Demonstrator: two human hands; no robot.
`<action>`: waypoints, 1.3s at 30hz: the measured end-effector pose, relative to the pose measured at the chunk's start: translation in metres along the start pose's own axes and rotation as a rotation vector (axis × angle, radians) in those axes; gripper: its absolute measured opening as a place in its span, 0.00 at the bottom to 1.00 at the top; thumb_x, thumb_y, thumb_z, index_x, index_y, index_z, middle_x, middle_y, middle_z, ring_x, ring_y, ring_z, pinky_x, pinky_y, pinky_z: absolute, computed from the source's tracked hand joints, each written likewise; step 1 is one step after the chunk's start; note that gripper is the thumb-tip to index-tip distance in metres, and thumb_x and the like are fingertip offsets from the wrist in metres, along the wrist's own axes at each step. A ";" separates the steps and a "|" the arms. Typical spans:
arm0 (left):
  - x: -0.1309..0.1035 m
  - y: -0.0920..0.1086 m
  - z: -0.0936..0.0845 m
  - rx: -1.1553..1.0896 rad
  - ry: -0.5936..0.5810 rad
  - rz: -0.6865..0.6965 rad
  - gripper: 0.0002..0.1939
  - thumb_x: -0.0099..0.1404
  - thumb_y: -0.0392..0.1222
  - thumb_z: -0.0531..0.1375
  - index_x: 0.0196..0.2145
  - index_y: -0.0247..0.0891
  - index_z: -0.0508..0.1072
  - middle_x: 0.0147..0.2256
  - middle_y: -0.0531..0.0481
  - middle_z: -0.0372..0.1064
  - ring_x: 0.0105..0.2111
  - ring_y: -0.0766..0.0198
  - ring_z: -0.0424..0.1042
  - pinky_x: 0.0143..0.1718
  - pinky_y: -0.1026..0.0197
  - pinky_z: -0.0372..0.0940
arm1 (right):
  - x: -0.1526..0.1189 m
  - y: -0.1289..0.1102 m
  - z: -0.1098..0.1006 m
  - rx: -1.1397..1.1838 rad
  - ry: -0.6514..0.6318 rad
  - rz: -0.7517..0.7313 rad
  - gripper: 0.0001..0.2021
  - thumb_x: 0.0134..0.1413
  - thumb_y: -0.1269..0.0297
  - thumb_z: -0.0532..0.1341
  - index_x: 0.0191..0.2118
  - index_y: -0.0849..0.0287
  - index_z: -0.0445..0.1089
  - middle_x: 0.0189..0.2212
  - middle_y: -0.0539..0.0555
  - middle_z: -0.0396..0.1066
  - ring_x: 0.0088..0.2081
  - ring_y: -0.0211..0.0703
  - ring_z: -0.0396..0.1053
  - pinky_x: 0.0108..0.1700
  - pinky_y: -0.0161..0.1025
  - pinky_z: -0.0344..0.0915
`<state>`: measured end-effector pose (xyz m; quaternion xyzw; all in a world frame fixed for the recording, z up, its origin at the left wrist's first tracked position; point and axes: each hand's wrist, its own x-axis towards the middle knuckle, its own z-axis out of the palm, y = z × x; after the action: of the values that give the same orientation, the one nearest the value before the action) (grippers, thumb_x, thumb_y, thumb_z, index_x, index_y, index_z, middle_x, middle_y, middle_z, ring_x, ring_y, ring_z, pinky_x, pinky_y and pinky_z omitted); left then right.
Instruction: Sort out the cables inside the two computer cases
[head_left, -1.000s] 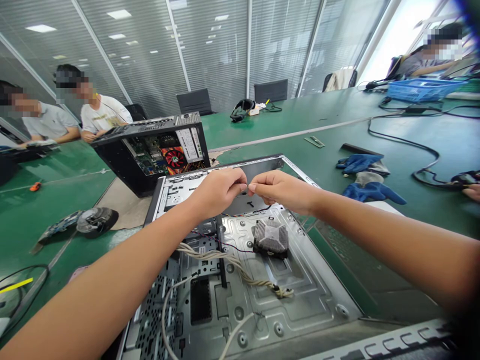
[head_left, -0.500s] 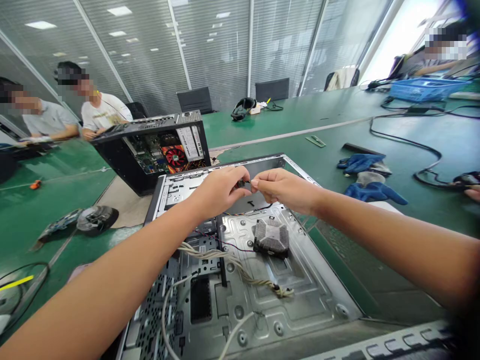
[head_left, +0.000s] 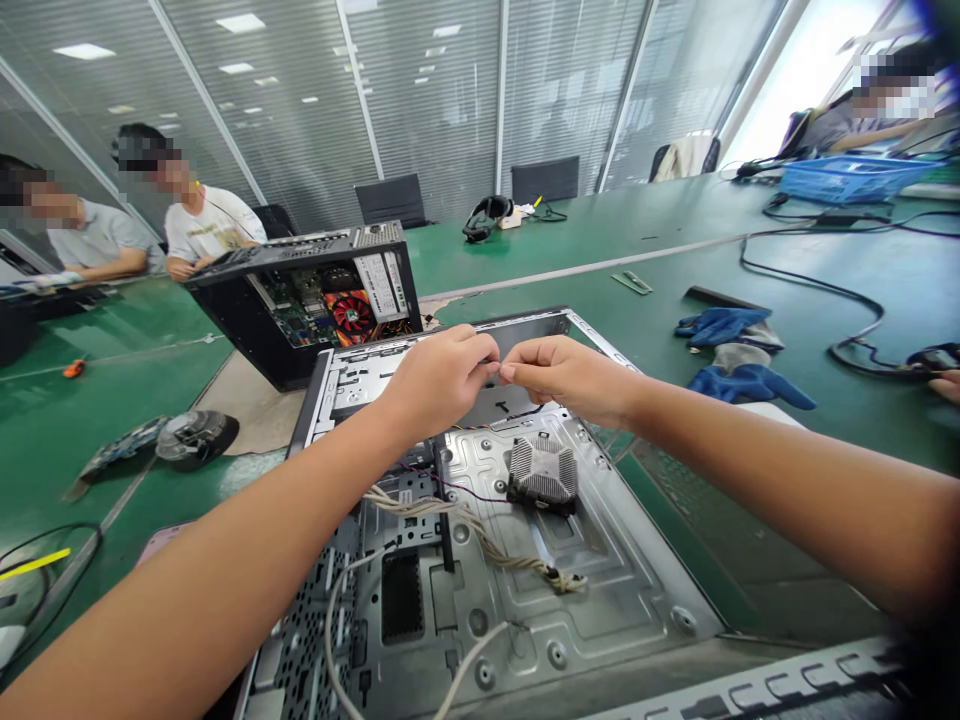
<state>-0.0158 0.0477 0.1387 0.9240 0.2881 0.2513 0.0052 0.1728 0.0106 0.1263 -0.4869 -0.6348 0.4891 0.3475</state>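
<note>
My left hand (head_left: pixel 444 378) and my right hand (head_left: pixel 574 378) meet fingertip to fingertip above the far part of an open metal computer case (head_left: pixel 622 600). Both pinch; whatever is between the fingertips is too small and covered to make out. Below them on the case floor sits a CPU cooler (head_left: pixel 543 472), its finned heatsink facing up, with a thin dark wire leading left. A twisted bundle of beige cables (head_left: pixel 487 540) lies across the case, nearer to me.
Behind the case on the left stands a second open computer tower (head_left: pixel 300 310). Blue-and-grey gloves (head_left: pixel 739 365) lie to the right, near a black cable (head_left: pixel 817 270). A loose cooling fan part (head_left: pixel 196 438) rests at left. Co-workers sit around the green table (head_left: pixel 465 270).
The left fingers have closed further, and the small dark thing glimpsed between them is now covered. My right hand has barely moved.
</note>
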 end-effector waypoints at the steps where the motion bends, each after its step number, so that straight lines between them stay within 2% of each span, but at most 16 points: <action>1: 0.000 0.000 0.000 -0.021 -0.005 -0.010 0.08 0.66 0.38 0.55 0.33 0.36 0.74 0.31 0.48 0.70 0.32 0.63 0.67 0.34 0.60 0.60 | 0.000 0.000 0.000 -0.006 0.001 -0.001 0.08 0.55 0.62 0.60 0.28 0.59 0.68 0.18 0.45 0.52 0.22 0.34 0.50 0.26 0.36 0.47; 5: 0.001 -0.003 0.001 -0.082 -0.019 0.003 0.08 0.66 0.37 0.55 0.32 0.37 0.74 0.29 0.50 0.72 0.31 0.65 0.68 0.34 0.62 0.60 | 0.000 0.002 -0.001 0.022 -0.013 0.003 0.09 0.56 0.62 0.60 0.27 0.58 0.67 0.17 0.45 0.52 0.21 0.34 0.50 0.26 0.36 0.47; 11: -0.001 -0.002 -0.003 0.195 -0.084 0.094 0.11 0.69 0.39 0.52 0.36 0.38 0.75 0.30 0.48 0.72 0.31 0.62 0.69 0.32 0.60 0.59 | 0.000 0.004 -0.001 0.168 -0.071 0.043 0.11 0.58 0.61 0.59 0.27 0.59 0.66 0.15 0.42 0.47 0.20 0.33 0.43 0.25 0.35 0.46; 15: -0.001 0.000 -0.002 0.201 -0.091 0.043 0.12 0.69 0.40 0.51 0.35 0.39 0.74 0.29 0.49 0.72 0.29 0.63 0.69 0.29 0.61 0.57 | -0.001 0.002 -0.001 0.258 -0.099 0.083 0.12 0.60 0.62 0.58 0.27 0.60 0.67 0.16 0.42 0.45 0.20 0.32 0.42 0.24 0.35 0.46; 18: -0.002 0.000 -0.001 0.135 -0.069 -0.006 0.12 0.69 0.40 0.51 0.35 0.39 0.74 0.29 0.50 0.73 0.30 0.63 0.69 0.29 0.62 0.57 | -0.001 0.001 -0.003 0.329 -0.119 0.099 0.13 0.62 0.62 0.57 0.27 0.60 0.68 0.16 0.43 0.47 0.20 0.33 0.43 0.24 0.34 0.48; 24: -0.002 -0.002 -0.001 0.116 -0.051 0.013 0.12 0.68 0.39 0.51 0.35 0.38 0.74 0.28 0.49 0.72 0.31 0.62 0.68 0.32 0.61 0.59 | -0.001 0.001 -0.005 0.415 -0.163 0.211 0.12 0.62 0.65 0.56 0.30 0.64 0.72 0.19 0.47 0.57 0.20 0.31 0.48 0.24 0.33 0.52; 29: -0.001 -0.003 -0.002 0.091 -0.037 -0.009 0.11 0.68 0.39 0.52 0.35 0.38 0.73 0.31 0.49 0.73 0.33 0.62 0.68 0.36 0.59 0.60 | -0.002 -0.002 -0.005 0.463 -0.166 0.251 0.10 0.60 0.67 0.57 0.30 0.64 0.70 0.21 0.48 0.60 0.21 0.30 0.52 0.25 0.32 0.55; 33: -0.001 -0.004 -0.002 0.071 -0.045 -0.013 0.10 0.67 0.40 0.53 0.35 0.38 0.73 0.31 0.48 0.73 0.33 0.62 0.68 0.35 0.60 0.60 | -0.001 0.001 -0.006 0.428 -0.154 0.225 0.07 0.56 0.67 0.61 0.29 0.63 0.70 0.23 0.49 0.62 0.22 0.31 0.54 0.26 0.32 0.55; 39: 0.001 -0.004 -0.001 -0.064 -0.138 -0.071 0.10 0.65 0.39 0.54 0.30 0.38 0.73 0.26 0.51 0.71 0.25 0.67 0.64 0.28 0.63 0.55 | 0.001 0.006 -0.006 0.164 -0.094 0.139 0.07 0.52 0.63 0.65 0.27 0.60 0.71 0.20 0.48 0.62 0.22 0.33 0.55 0.25 0.35 0.52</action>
<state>-0.0182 0.0516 0.1393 0.9277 0.3115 0.1958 0.0633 0.1795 0.0137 0.1220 -0.4761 -0.5729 0.5846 0.3214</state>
